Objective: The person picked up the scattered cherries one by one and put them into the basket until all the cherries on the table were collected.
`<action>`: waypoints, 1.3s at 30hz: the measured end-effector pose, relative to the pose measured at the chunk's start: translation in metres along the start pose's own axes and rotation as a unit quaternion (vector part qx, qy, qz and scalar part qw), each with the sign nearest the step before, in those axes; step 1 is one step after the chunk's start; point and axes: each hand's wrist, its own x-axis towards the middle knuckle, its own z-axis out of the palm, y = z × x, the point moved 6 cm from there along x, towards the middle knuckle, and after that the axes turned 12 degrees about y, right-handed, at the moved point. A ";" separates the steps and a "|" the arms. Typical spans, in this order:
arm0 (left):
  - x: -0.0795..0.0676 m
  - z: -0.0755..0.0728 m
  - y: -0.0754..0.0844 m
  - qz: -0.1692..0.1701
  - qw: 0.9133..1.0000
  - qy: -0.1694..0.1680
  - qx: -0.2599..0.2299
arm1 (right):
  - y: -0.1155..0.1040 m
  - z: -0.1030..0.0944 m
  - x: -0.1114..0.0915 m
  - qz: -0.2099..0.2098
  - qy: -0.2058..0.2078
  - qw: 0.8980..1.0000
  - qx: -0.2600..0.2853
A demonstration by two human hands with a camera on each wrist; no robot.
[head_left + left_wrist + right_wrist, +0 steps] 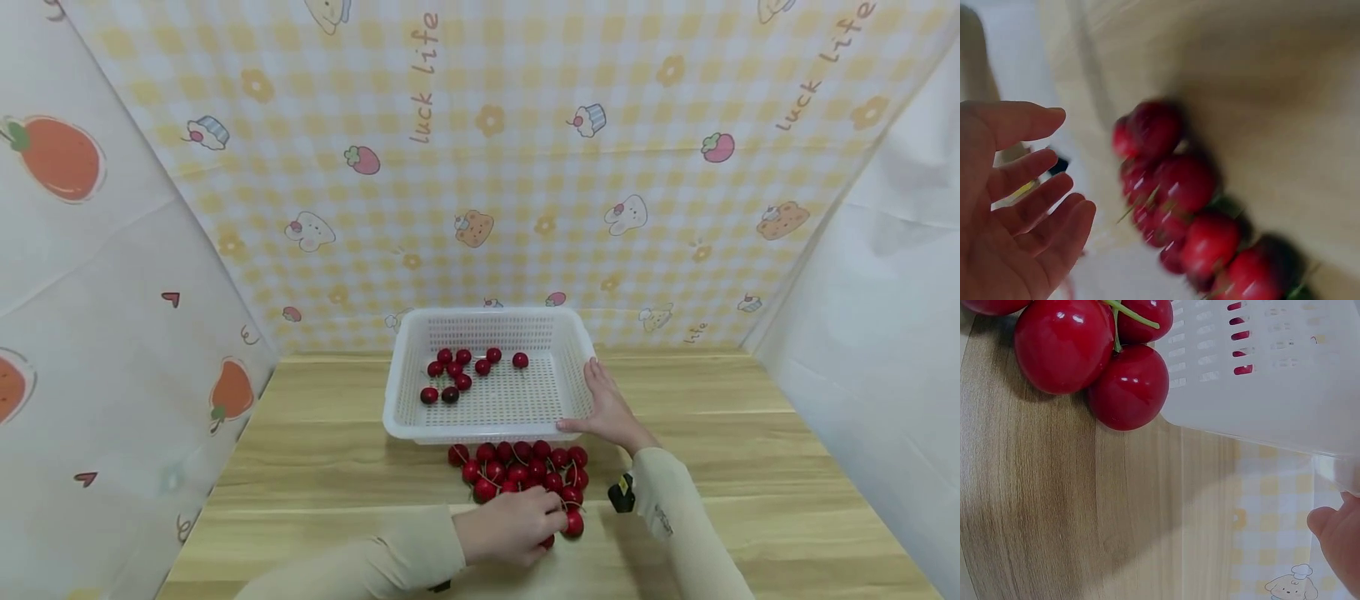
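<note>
A white perforated plastic basket [487,432] holds several red cherries [462,382], mostly toward its left side. My right hand [609,410] holds the basket's front right corner, thumb on the front rim and fingers along the right rim. In front of the basket lies a pile of dark red cherries [517,472] with green stems. My left hand [517,523] is over the near part of this pile. Seen in the left wrist view, its fingers [1034,199] are loosely bent and spread from the thumb, with nothing between them, beside blurred cherries [1188,181].
Everything stands on a light wood-grain table [322,467]. A yellow checked cloth [517,183] hangs just behind the basket. White sheets hang at the left and right. A small black device [621,493] sits by the right sleeve.
</note>
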 end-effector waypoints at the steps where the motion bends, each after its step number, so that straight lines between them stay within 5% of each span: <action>1: -0.001 0.005 0.001 -0.002 1.000 -0.004 -0.012 | 0.000 0.000 0.000 0.000 0.000 1.000 0.002; 8: -0.007 0.026 0.003 -0.024 0.998 -0.009 -0.054 | 0.000 0.001 -0.001 0.002 -0.002 1.000 0.001; 18: -0.017 0.043 0.001 -0.029 0.998 -0.024 -0.040 | -0.001 0.001 -0.001 -0.002 0.000 1.000 -0.005; 23: -0.017 0.044 -0.002 -0.048 0.997 -0.019 -0.049 | -0.002 -0.001 0.000 0.001 0.001 1.000 -0.003; 39: -0.013 0.043 -0.001 -0.031 0.997 -0.004 -0.076 | -0.001 0.000 -0.001 -0.001 -0.001 1.000 -0.003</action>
